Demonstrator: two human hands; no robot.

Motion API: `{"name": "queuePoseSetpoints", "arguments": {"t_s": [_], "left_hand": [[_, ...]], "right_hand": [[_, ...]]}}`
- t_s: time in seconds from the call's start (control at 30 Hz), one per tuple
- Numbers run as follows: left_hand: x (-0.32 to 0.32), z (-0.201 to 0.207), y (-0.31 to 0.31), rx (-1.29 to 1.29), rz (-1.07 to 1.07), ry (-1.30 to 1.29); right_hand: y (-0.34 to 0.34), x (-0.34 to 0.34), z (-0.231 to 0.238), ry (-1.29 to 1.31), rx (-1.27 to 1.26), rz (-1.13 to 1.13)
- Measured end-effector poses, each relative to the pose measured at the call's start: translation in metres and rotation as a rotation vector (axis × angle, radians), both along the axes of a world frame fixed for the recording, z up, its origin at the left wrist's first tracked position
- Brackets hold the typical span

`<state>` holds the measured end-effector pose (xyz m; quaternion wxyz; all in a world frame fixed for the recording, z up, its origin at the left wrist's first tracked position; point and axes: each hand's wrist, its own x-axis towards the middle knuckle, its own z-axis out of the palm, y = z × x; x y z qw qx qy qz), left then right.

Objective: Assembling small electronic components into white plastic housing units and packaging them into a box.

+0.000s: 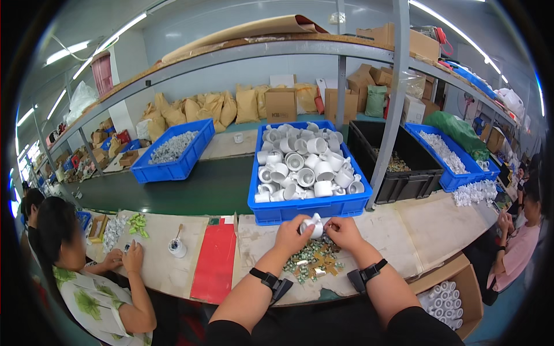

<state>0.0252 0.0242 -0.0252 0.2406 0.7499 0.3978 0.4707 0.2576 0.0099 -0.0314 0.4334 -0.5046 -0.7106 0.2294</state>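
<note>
My left hand [290, 235] is closed round a white plastic cup-shaped part [312, 225], held up over the bench. My right hand [345, 233] is at the part's right side with thumb and fingers pinched together; whatever is between them is too small to make out. Below both hands lies a loose pile of small metal pieces [309, 260], silvery, greenish and brass-coloured. Just beyond my hands, a blue bin [311, 214] is heaped with similar white cup-shaped parts [306, 162].
A black bin [404, 187] stands right of the blue one, by a grey shelf post [392, 109]. Left are a red sheet [214, 262] and a white jar [177, 248]. A cardboard box [464, 288] of white parts sits lower right. Co-workers sit on both sides.
</note>
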Motion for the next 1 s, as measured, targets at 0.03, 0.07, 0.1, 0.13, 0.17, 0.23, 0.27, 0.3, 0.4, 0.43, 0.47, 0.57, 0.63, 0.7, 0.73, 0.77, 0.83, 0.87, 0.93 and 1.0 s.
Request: {"name": "queuePoseSetpoints", "arguments": {"t_s": [0.03, 0.07, 0.1, 0.13, 0.17, 0.23, 0.27, 0.3, 0.4, 0.43, 0.47, 0.57, 0.63, 0.7, 0.73, 0.77, 0.83, 0.87, 0.93, 1.0], "left_hand": [[-0.005, -0.002, 0.004, 0.016, 0.012, 0.031], [-0.003, -0.006, 0.005, 0.010, 0.013, 0.030], [0.002, -0.010, 0.006, 0.028, 0.054, -0.148], [0.003, -0.013, 0.008, 0.047, 0.094, -0.324], [0.002, -0.014, 0.013, 0.086, 0.048, -0.354], [0.000, -0.016, 0.012, 0.129, 0.082, -0.323], [0.001, -0.014, 0.011, 0.176, 0.114, -0.294], [0.002, -0.013, 0.010, 0.172, 0.111, -0.292], [0.003, -0.009, 0.006, 0.140, 0.142, -0.251], [0.003, -0.005, 0.005, 0.163, 0.188, -0.236], [0.004, -0.001, 0.004, 0.185, 0.235, -0.220], [0.006, 0.004, 0.000, 0.258, 0.272, -0.151], [0.006, 0.005, -0.001, 0.311, 0.301, -0.065], [0.006, 0.006, -0.001, 0.282, 0.351, -0.077], [0.006, 0.007, -0.001, 0.279, 0.350, -0.077], [0.006, 0.007, -0.001, 0.238, 0.376, -0.081], [0.005, 0.007, 0.000, 0.226, 0.431, -0.069], [0.005, 0.006, 0.001, 0.225, 0.434, -0.068], [0.005, 0.005, 0.002, 0.108, 0.413, -0.176], [0.005, 0.005, 0.002, 0.110, 0.426, -0.169]], "right_hand": [[0.003, -0.002, 0.001, 0.017, 0.006, 0.005], [0.003, -0.003, 0.002, 0.016, 0.000, 0.007], [0.002, -0.003, 0.003, -0.009, 0.009, 0.014], [0.001, -0.004, 0.004, -0.032, 0.018, 0.021], [0.001, -0.005, 0.005, -0.029, 0.015, 0.021], [0.000, -0.005, 0.007, -0.057, 0.016, 0.025], [-0.001, -0.004, 0.008, -0.054, 0.012, 0.021], [-0.002, -0.003, 0.009, -0.061, 0.012, 0.016], [-0.003, -0.003, 0.010, -0.061, 0.017, 0.021], [-0.003, -0.002, 0.010, -0.058, 0.025, 0.031], [-0.003, -0.002, 0.009, -0.057, 0.022, 0.026], [-0.003, -0.003, 0.010, -0.049, 0.032, 0.041], [-0.003, -0.003, 0.011, -0.058, 0.056, 0.050], [-0.003, -0.004, 0.011, -0.059, 0.052, 0.048], [-0.004, -0.004, 0.012, -0.061, 0.049, 0.046], [-0.004, -0.004, 0.013, -0.061, 0.046, 0.045], [-0.005, -0.004, 0.014, -0.066, 0.033, 0.032], [-0.006, -0.005, 0.015, -0.066, 0.032, 0.035], [-0.006, -0.006, 0.015, -0.059, 0.029, 0.027], [-0.006, -0.006, 0.016, -0.059, 0.032, 0.033]]}}
